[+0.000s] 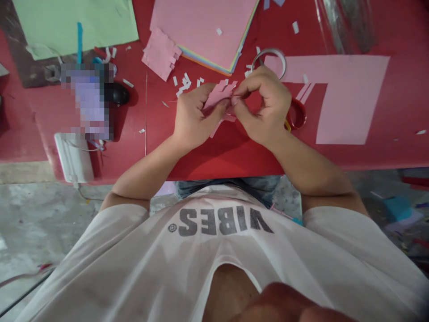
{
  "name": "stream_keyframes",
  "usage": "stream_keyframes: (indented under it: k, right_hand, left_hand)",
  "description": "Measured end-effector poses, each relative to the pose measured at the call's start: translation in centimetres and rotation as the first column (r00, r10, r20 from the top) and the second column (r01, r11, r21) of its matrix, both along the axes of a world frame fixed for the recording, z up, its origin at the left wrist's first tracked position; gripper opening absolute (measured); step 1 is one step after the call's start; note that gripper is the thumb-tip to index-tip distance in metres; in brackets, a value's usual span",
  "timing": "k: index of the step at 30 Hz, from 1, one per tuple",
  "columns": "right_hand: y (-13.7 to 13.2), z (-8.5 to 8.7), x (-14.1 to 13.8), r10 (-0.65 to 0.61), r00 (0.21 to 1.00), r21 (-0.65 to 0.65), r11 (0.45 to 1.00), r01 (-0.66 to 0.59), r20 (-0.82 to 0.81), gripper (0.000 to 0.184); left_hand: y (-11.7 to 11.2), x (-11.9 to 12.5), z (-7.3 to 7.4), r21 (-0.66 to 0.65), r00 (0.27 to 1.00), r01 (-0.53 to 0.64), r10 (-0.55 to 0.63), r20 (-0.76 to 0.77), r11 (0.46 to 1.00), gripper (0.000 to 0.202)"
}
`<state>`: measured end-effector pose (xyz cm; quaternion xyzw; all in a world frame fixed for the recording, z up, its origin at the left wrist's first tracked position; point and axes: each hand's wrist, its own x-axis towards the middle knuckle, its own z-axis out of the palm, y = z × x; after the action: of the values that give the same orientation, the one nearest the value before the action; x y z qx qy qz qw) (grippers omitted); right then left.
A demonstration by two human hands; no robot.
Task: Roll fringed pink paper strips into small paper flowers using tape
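Note:
Both of my hands meet over the red table (234, 152) and pinch a small woven piece of pink paper strips (219, 93). My left hand (194, 118) is closed under and around its left side. My right hand (266, 105) is curled, thumb and forefinger pinching a strip at the piece's right edge. Loose strip ends stick out below, between the hands.
A second woven pink piece (161, 53) lies beside a stack of coloured paper (208, 29). A cut pink sheet (351, 98), a tape roll (273, 56) and red scissor handles (296, 114) sit at right. A green sheet (77, 22) and white scraps (184, 82) lie at left.

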<state>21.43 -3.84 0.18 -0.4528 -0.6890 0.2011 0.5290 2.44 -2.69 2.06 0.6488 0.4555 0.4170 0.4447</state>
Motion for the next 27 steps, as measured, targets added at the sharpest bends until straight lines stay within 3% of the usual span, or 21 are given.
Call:
stream_keyframes:
  k: [4,10,16,18,23,27]
  right_hand:
    - [-0.4,0.3,0.1,-0.053,0.998,-0.092,0.994,0.056,0.038,0.02]
    - [-0.5,0.1,-0.1,-0.044,0.999,0.032,0.999,0.043,0.014,0.017]
    - [-0.6,1.0,-0.1,-0.055,0.998,-0.121,0.991,0.051,-0.031,0.031]
    - [-0.5,1.7,0.1,-0.015,0.999,-0.163,0.987,0.01,-0.033,0.026]
    - [-0.5,2.7,0.5,0.062,0.998,-0.261,0.963,-0.063,-0.012,0.015]
    - [-0.4,2.4,0.4,0.065,0.996,-0.285,0.955,-0.078,-0.056,0.021]
  left_hand:
    - [-0.1,-0.1,0.5,0.073,0.998,0.062,-0.06,-0.024,0.995,0.017]
    - [0.0,-0.2,0.5,0.074,0.991,0.127,-0.129,0.023,0.989,0.022]
    - [0.2,-0.4,0.8,0.161,0.991,0.132,-0.126,-0.047,0.978,0.023]
    - [0.0,-0.2,1.0,0.172,0.992,0.127,-0.12,-0.051,0.977,0.019]
    - [-0.2,0.5,0.7,-0.017,0.992,0.098,-0.096,0.087,0.995,0.019]
    - [0.1,0.5,0.1,-0.029,1.0,0.016,-0.015,0.008,0.999,0.02]
